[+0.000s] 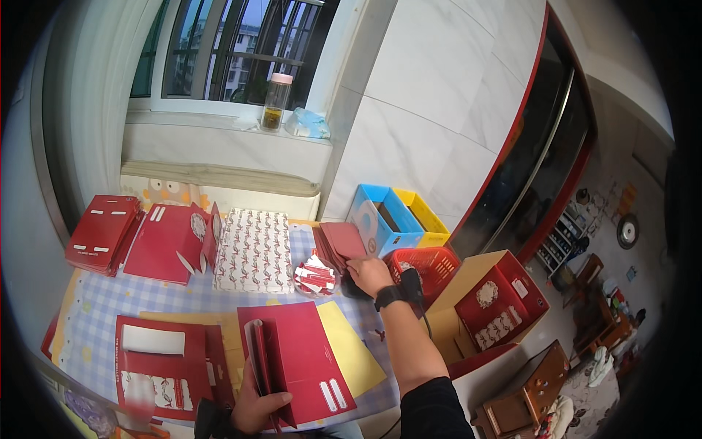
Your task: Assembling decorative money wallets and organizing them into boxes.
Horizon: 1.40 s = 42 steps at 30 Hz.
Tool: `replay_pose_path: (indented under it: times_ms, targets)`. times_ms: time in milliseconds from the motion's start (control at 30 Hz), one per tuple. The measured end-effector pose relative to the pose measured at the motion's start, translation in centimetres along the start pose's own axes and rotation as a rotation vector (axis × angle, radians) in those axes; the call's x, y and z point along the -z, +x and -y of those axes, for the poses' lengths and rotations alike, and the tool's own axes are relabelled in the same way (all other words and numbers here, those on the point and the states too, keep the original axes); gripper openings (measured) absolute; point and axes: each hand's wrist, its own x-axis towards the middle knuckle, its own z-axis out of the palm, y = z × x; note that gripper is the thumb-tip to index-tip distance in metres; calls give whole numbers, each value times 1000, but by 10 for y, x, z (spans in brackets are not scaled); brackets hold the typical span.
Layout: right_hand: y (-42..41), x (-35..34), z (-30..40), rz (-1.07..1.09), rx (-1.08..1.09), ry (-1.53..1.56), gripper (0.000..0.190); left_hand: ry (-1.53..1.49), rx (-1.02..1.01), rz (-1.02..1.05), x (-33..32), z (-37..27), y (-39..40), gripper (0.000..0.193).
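Observation:
My left hand (258, 399) grips a folded red card folder (270, 351) near the table's front edge, its thumb across the lower end. Part of the folder lies flat to the right and shows two white slots. My right hand (370, 275) reaches to the back right and pinches the near corner of a red paper envelope in a fanned stack (341, 240). Just left of that hand stands a clear round bowl of red-and-white paper slips (315, 275). Left of the folder lies a printed red card sheet (159, 362) with white cutouts.
Along the back lie stacked red cards (104, 233), an opened red card (156, 241) and a patterned paper stack (253, 249). To the right are a blue box (378, 219), a yellow box (433, 222), a red basket (439, 269) and an open carton (447, 324). Yellow paper (351, 345) lies beneath the folder.

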Motion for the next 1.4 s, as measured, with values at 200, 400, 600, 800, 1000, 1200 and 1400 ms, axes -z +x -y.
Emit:
replay_pose_path:
  times_ms: [200,400,600,800,1000,1200,1400]
  targets:
    - [-1,-5,-6,1,-19,-29,14,72,166,64,7,-8,6,94]
    - [-1,-5,-4,-10,-9,-14,15,63,178,48,4,-10,4,94]
    - [0,-7,-3,-203,-140,89,11,77,187,33,4,-12,2,95]
    - [5,5,26,-449,-235,238,9,59,181,-52,-4,-14,2,76]
    - [-7,0,47,-309,-154,251,63,51,188,-20,-2,-14,1,87]
    - [-23,-16,27,-176,-209,-37,34,32,158,28,5,-12,-5,95]
    - [-25,30,71,-544,-267,272,32,52,67,-35,3,-12,0,95]
